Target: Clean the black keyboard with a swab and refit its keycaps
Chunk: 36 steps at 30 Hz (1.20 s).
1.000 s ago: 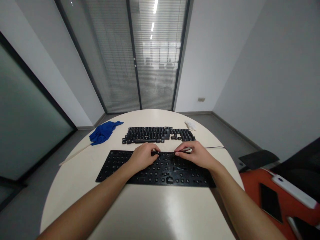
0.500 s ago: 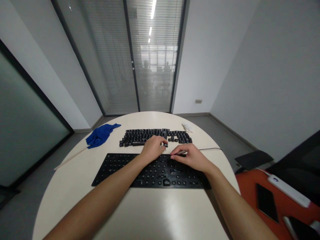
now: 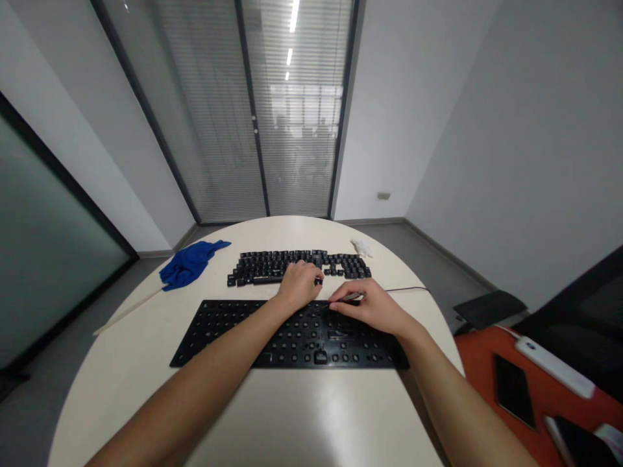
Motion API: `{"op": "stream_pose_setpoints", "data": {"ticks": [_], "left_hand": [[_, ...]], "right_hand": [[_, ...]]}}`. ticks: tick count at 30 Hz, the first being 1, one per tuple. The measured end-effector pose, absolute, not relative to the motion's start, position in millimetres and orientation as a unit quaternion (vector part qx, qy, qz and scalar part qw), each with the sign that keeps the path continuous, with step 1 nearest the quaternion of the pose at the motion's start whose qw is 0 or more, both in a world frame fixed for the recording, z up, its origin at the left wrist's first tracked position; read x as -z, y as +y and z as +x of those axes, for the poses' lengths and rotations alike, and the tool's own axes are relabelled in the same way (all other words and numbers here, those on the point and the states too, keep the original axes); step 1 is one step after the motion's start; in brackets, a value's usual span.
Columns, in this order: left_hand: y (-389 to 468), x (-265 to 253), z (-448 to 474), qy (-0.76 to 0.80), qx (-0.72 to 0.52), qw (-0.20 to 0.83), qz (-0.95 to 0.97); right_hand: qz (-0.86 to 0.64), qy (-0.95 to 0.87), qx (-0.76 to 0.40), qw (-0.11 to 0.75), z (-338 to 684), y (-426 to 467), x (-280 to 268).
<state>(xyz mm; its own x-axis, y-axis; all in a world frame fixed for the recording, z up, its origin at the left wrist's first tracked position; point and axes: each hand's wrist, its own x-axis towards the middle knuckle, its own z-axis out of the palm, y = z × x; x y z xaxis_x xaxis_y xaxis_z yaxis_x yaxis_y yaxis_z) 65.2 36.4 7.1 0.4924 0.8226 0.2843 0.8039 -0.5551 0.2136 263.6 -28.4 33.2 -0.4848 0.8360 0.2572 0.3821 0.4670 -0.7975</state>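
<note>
The black keyboard base (image 3: 292, 334) lies before me with most of its key positions bare; one keycap (image 3: 320, 357) sits near its front edge. Beyond it, loose black keycaps (image 3: 277, 259) are laid out in keyboard order. My left hand (image 3: 300, 283) is at their near edge, fingers closed around a single black keycap (image 3: 318, 281). Over the base's back edge, my right hand (image 3: 363, 301) pinches a slim grey tweezer-like tool (image 3: 351, 296), its tip pointing left at the base. My left forearm covers part of the base.
A blue cloth (image 3: 192, 263) with a pale stick (image 3: 129, 312) lies on the round white table (image 3: 282, 415) at left. Crumpled white tissue (image 3: 361, 247) is at the back right, and a black cable (image 3: 406, 288) runs right. An orange chair (image 3: 479, 363) holds a phone (image 3: 514, 389) and a white power strip (image 3: 555, 366).
The whole view has shifted slightly. My left fingers have closed in on the keycap beside them. My right hand keeps its hold on the tool at nearly the same spot.
</note>
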Motion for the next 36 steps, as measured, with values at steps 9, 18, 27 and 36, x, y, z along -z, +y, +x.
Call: {"op": "stream_pose_setpoints", "data": {"ticks": [9, 18, 27, 36], "left_hand": [[42.0, -1.8, 65.2, 0.47, -0.183, 0.008, 0.864], [38.6, -2.7, 65.5, 0.484, -0.177, -0.005, 0.857], [22.3, -8.7, 54.2, 0.487, -0.215, 0.016, 0.846], [-24.9, 4.4, 22.8, 0.402, -0.312, 0.203, 0.837]], "right_hand": [[-0.387, -0.786, -0.351, 0.33, 262.6, -29.7, -34.9], [-0.389, -0.785, -0.353, 0.329, 263.3, -29.9, -34.3], [-0.386, -0.756, -0.389, 0.358, 262.1, -29.4, -33.3], [-0.365, -0.777, -0.433, 0.276, 247.6, -41.7, -39.0]]}}
